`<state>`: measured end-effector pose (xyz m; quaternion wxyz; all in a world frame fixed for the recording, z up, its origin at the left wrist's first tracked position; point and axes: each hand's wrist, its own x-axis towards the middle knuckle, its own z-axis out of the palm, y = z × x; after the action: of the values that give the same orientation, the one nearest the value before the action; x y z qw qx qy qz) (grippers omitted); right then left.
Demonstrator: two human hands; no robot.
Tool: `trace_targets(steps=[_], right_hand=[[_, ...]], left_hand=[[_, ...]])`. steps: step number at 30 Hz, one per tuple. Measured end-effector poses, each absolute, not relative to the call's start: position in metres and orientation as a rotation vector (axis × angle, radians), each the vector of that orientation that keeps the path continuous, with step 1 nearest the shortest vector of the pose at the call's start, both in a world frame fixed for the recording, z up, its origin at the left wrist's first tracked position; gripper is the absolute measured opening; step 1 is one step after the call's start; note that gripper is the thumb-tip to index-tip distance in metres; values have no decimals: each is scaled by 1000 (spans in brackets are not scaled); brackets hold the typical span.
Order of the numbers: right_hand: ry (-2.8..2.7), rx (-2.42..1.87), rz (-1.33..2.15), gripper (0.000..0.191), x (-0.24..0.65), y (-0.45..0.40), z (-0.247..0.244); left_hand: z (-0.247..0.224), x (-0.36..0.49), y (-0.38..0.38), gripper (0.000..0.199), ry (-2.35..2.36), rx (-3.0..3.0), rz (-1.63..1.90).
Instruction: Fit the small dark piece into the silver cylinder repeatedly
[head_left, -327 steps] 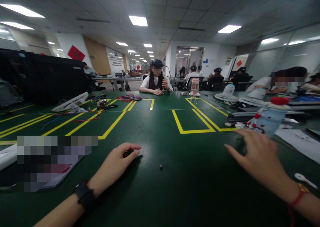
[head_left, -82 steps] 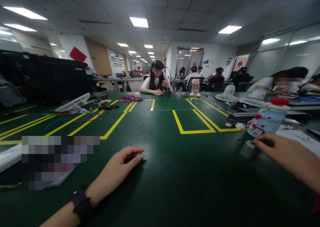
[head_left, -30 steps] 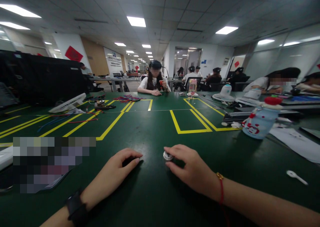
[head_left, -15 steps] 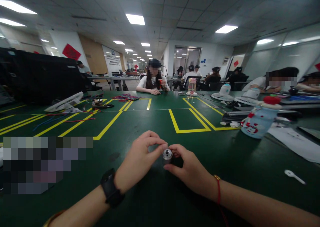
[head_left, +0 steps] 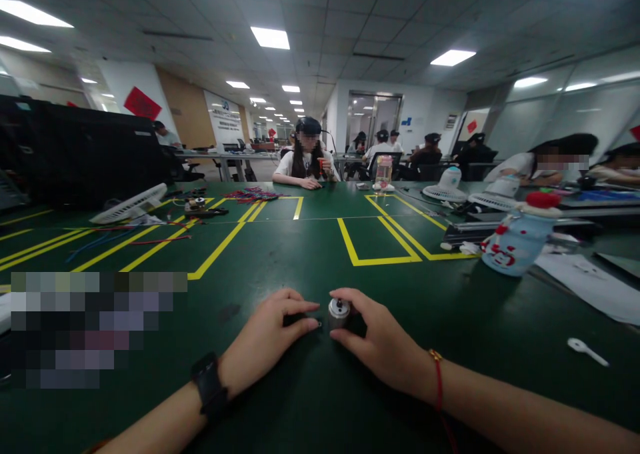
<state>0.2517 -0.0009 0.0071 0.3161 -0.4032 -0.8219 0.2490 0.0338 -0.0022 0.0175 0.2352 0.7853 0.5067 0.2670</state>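
A small silver cylinder that looks like an electric motor (head_left: 339, 315) stands upright on the green table, a dark knob or shaft on its top face. My right hand (head_left: 373, 327) grips it from the right, index finger at the top edge and thumb low on the near side. My left hand (head_left: 275, 331) is just left of the motor, its thumb and index finger apart and not touching it. At the left thumb tip is a tiny dark piece (head_left: 320, 325); whether the thumb touches it I cannot tell.
A blue bottle with a red top (head_left: 520, 241) stands to the right, near white paper (head_left: 587, 284) and a white spoon-like piece (head_left: 587, 352). Yellow tape (head_left: 387, 263) marks the green table (head_left: 280, 247). Wires (head_left: 255, 194) and a white fan (head_left: 130, 205) lie farther left; a person (head_left: 307, 157) sits opposite.
My left hand has come off the motor's top and moved down and left, opening its fingers. The tiny dark piece now shows by its thumb. My right hand keeps hold of the motor.
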Motion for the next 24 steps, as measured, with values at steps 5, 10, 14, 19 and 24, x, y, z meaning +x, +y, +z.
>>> trace_targets(steps=[5, 10, 14, 19, 24], right_hand=[[-2062, -1296, 417, 50, 310, 7, 20], [-1882, -1741, 9, 55, 414, 19, 17], [-1799, -1975, -35, 63, 469, 23, 7], [-1802, -2104, -116, 70, 475, 24, 1], [-1923, -1721, -646, 65, 414, 14, 19]], left_hand=[[21, -6, -7, 35, 1493, 2029, 767], [10, -37, -9, 36, 1563, 1944, 746], [7, -35, -10, 32, 1558, 1962, 766], [10, -31, -12, 31, 1544, 1968, 758], [10, -31, -11, 30, 1530, 1976, 735]])
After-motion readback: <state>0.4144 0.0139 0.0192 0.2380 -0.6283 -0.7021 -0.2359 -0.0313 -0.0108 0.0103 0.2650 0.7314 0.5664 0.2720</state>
